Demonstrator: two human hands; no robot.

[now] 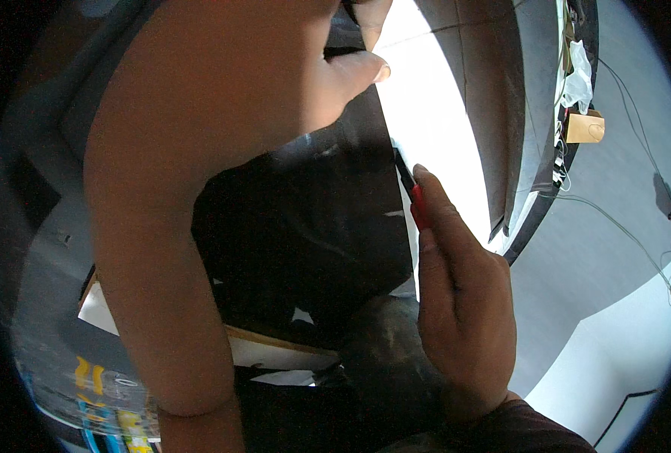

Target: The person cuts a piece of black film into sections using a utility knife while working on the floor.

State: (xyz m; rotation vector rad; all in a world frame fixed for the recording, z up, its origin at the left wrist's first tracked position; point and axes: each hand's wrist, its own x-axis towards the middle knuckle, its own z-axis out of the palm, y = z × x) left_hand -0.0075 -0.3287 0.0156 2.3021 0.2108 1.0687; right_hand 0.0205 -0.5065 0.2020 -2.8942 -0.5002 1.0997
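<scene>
Through the upper left and middle of the head view reaches my left arm, with my left hand [335, 85] at the top, its thumb pressed on the edge of a dark sheet [335, 215]. Whether its fingers grip the sheet is partly hidden. At right centre my right hand [465, 300] is closed around a small tool with a red handle and a dark, narrow front [419, 206], probably a utility knife. The tool's front end touches or lies close to the sheet's right edge, beside a brightly lit white surface [443, 130].
Past the white surface runs a dark curved panel [494, 113]. A brown cardboard box [585, 127], a clear plastic bag [579, 79] and cables stand at the upper right, with grey floor beyond. Colourful packages [131, 424] lie at lower left.
</scene>
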